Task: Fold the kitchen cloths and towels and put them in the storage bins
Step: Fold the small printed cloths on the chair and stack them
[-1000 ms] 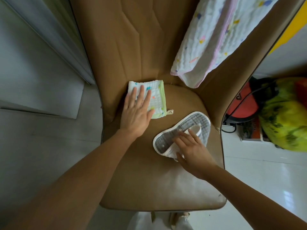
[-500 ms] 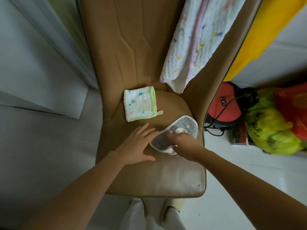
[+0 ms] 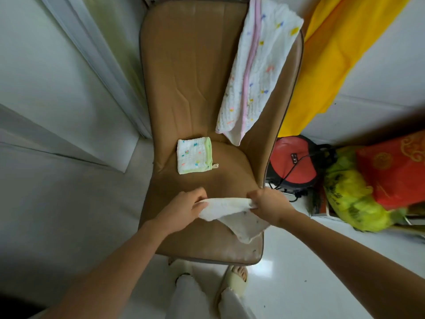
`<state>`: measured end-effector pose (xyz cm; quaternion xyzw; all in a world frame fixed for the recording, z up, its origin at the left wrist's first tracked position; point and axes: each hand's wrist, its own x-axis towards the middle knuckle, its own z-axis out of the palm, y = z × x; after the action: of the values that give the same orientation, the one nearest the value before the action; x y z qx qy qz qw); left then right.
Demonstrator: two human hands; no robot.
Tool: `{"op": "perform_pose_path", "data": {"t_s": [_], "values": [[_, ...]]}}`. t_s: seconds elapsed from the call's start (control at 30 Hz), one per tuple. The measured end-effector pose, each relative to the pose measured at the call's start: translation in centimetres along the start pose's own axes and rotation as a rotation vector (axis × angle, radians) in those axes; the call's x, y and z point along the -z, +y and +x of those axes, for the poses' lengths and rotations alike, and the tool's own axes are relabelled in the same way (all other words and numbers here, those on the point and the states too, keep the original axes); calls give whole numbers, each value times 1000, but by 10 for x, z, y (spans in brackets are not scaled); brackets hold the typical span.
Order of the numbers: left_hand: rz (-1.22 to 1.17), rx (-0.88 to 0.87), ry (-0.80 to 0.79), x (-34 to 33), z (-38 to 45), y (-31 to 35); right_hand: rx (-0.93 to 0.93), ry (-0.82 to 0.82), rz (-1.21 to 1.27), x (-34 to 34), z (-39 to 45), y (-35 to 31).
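Observation:
A small white cloth (image 3: 232, 212) hangs stretched between my two hands above the front of a tan chair seat (image 3: 207, 240). My left hand (image 3: 184, 208) pinches its left end and my right hand (image 3: 268, 203) grips its right end; the lower part droops toward the seat's front right. A folded white cloth with a green edge and coloured dots (image 3: 194, 155) lies flat at the back of the seat. A larger white towel with a pink stripe (image 3: 255, 72) is draped over the chair back on the right.
A wall and door frame (image 3: 76, 77) stand close on the left. Right of the chair sit a red round appliance with a black cable (image 3: 294, 166), a yellow-green bag (image 3: 354, 203), a red bag (image 3: 395, 166) and a yellow cloth (image 3: 340, 54). My slippered feet (image 3: 236, 279) stand by the seat's front edge.
The grey-trimmed cloth has been lifted off the seat and now hangs between both hands, white side showing. My left hand left the folded green-edged cloth and took hold of this one.

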<state>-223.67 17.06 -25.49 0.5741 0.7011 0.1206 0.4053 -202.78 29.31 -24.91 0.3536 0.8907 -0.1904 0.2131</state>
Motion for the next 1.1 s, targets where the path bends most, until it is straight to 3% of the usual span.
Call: {"op": "perform_pose_path", "data": {"t_s": [0.07, 0.1, 0.17, 0.23, 0.33, 0.4, 0.5, 0.67, 0.73, 0.8, 0.87, 0.93, 1.1], "values": [[291, 25, -147, 5, -2, 3, 4, -28, -94, 9, 2, -4], [387, 50, -129, 11, -1, 6, 0, 24, -123, 14, 3, -6], [452, 82, 79, 26, 0, 12, 0, 304, -77, 23, 9, -3], [392, 25, 391, 42, -4, 15, 15, 606, 21, 34, 10, -2], [422, -144, 604, 48, -19, 6, 147, 759, 20, 35, 6, -7], [501, -185, 562, 39, -28, -10, 222, 735, -40, 21, 6, -10], [561, -68, 294, 9, -35, -40, 248, 585, -100, -16, 9, -17], [468, 60, -141, -65, -38, -98, 181, -31, -77, -102, 8, -36], [413, 148, -398, -89, -42, -110, 181, -192, -41, -137, 6, -40], [361, 226, -545, -106, -47, -116, 135, -330, 17, -162, 2, -44], [255, 284, -568, -114, -47, -120, 59, -394, 86, -174, 3, -47], [218, 309, -546, -113, -43, -125, -12, -312, 224, -172, 11, -48], [279, 371, -238, -88, -19, -137, -187, -151, 416, -144, 48, -37]]}}
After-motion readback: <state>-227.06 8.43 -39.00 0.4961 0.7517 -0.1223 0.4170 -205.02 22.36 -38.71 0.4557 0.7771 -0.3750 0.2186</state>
